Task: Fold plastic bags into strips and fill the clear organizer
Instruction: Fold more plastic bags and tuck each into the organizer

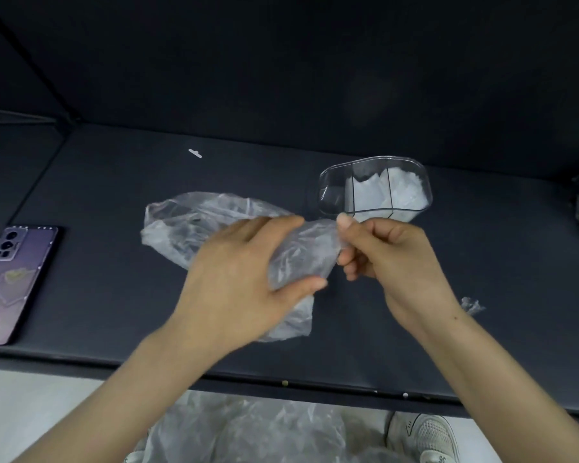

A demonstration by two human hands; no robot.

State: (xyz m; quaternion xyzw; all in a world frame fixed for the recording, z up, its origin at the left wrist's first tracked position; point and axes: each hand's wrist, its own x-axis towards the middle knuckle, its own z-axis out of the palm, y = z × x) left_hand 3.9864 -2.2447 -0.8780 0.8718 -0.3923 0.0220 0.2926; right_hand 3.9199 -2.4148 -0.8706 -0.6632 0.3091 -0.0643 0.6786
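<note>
Crumpled translucent plastic bag on the dark table — long axis left–right. Right hand pinches its right end; left hand holds the middle — clear compartmented organizer just beyond the right hand.

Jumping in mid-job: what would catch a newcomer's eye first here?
The left hand and right hand hold a crumpled plastic bag between them at centre. Just behind them, the clear organizer has white folded bags in two compartments. A phone lies far left.
</note>
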